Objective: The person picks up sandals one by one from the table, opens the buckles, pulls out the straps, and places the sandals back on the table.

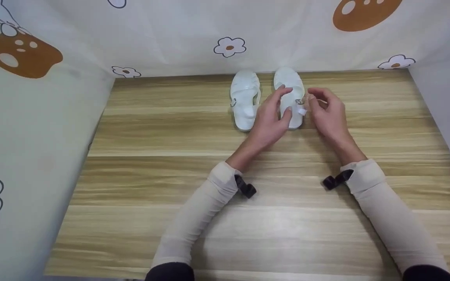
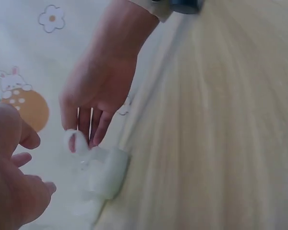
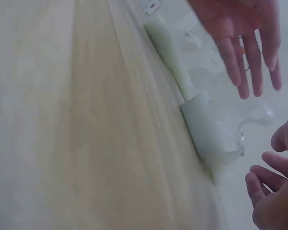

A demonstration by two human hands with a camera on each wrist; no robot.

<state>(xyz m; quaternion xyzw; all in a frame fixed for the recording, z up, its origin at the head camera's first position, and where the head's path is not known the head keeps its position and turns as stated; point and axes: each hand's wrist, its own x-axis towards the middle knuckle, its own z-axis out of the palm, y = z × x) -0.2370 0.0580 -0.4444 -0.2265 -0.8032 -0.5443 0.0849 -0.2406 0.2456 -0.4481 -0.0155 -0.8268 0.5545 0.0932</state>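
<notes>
A pair of white sandals stands side by side at the back of the wooden surface. In the head view, the left sandal (image 1: 244,117) is beside my left hand (image 1: 268,121). That hand hovers over the right sandal (image 1: 288,79), its thumb and fingers spread apart. Just right of the same sandal is my right hand (image 1: 329,115), fingers loosely bent near the small buckle (image 1: 299,101). A raised strap (image 3: 261,114) shows in the right wrist view, with a gap between it and my right fingers (image 3: 271,179). Both soles rest on the surface.
Wood-grain boards (image 1: 162,183) spread out in front of the sandals. A patterned cloth wall (image 1: 178,39) rises right behind their toes, with more cloth at the left (image 1: 33,148) and a pale wall at the right (image 1: 447,86). Black wrist mounts (image 1: 245,187) stick out from the cuffs.
</notes>
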